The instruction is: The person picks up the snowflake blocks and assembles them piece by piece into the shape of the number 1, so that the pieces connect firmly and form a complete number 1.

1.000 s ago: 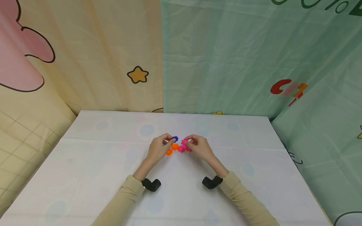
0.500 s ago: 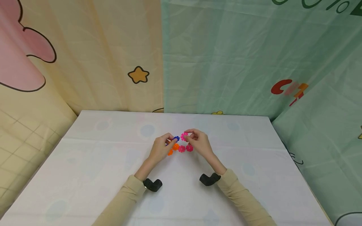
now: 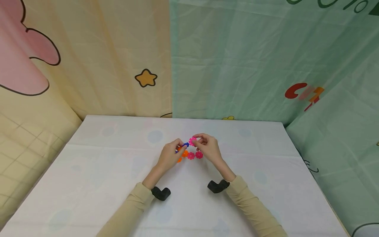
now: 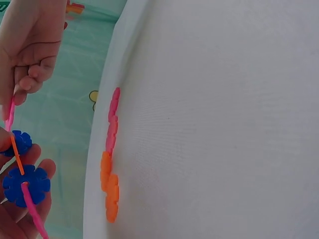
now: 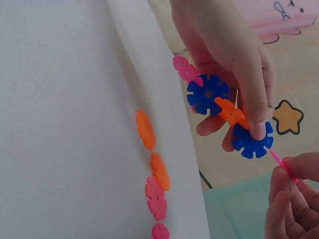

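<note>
My left hand [image 3: 168, 154] grips a chain of slotted snowflake discs, seen best in the right wrist view: a pink disc [image 5: 185, 68], a blue disc [image 5: 208, 93], an orange disc [image 5: 231, 113] and an end blue disc [image 5: 252, 141] under the thumb. Between thumb and fingertips, my right hand [image 3: 209, 149] pinches another pink snowflake disc [image 3: 192, 141]. That disc is edge-on in the right wrist view, its tip right at the end blue disc's rim. Both hands are above the table, and fingers partly cover the chain.
On the white table [image 3: 189, 204], just below the hands, lies a row of loose discs: two orange ones [image 5: 146, 130] and two pink ones [image 5: 156, 198]. Curtains [image 3: 231, 65] hang behind the table's far edge. A black wrist camera sits at each cuff.
My right hand has lifted a pink disc from beside the pink ones on the table and brought it up to the blue disc. My left hand has shifted slightly right with the chain.
</note>
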`<state>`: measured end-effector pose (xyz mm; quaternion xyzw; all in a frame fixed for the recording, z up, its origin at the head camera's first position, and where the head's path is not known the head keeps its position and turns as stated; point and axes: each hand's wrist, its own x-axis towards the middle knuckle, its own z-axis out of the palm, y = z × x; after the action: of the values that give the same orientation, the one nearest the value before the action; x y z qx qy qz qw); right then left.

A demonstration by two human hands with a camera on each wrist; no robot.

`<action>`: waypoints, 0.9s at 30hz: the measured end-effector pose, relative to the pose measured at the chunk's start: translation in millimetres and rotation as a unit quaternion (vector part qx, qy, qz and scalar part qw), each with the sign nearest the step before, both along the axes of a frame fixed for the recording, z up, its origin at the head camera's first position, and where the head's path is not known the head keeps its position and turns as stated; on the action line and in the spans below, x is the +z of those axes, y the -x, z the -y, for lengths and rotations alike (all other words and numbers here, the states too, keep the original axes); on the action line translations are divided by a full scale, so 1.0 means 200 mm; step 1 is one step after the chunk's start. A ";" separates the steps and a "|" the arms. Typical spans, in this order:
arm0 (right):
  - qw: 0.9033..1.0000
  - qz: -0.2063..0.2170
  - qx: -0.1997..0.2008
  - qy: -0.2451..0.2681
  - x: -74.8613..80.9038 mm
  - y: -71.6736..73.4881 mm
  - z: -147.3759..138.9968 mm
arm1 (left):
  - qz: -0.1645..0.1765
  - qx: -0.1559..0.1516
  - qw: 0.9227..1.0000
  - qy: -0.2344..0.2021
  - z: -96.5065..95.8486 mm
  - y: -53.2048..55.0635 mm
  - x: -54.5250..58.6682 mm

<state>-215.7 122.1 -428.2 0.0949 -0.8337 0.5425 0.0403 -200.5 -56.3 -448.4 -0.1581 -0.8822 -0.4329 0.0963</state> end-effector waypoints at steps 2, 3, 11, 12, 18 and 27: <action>1.000 -0.002 0.001 -0.001 0.00 0.00 0.00 | -0.004 -0.001 1.000 0.005 0.00 0.00 0.00; 1.000 -0.003 0.001 -0.001 0.01 0.00 0.01 | -0.005 -0.001 1.000 0.006 0.00 0.00 0.00; 1.000 -0.012 0.004 -0.008 0.01 0.00 0.01 | -0.025 -0.001 0.999 0.023 -0.01 0.00 -0.01; 1.000 -0.013 0.004 -0.010 0.01 0.00 0.01 | -0.029 -0.001 0.999 0.025 -0.01 0.00 -0.01; 1.000 -0.016 -0.002 -0.024 0.03 -0.01 0.02 | -0.037 0.001 0.999 0.028 -0.02 0.00 0.00; 0.999 -0.032 0.003 -0.015 0.01 0.00 0.03 | -0.053 -0.009 0.998 0.025 -0.02 0.00 0.00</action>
<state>-215.2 116.0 -426.2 0.1153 -0.8399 0.5265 0.0644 -200.6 -52.5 -449.4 -0.1916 -0.8851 -0.4021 0.1348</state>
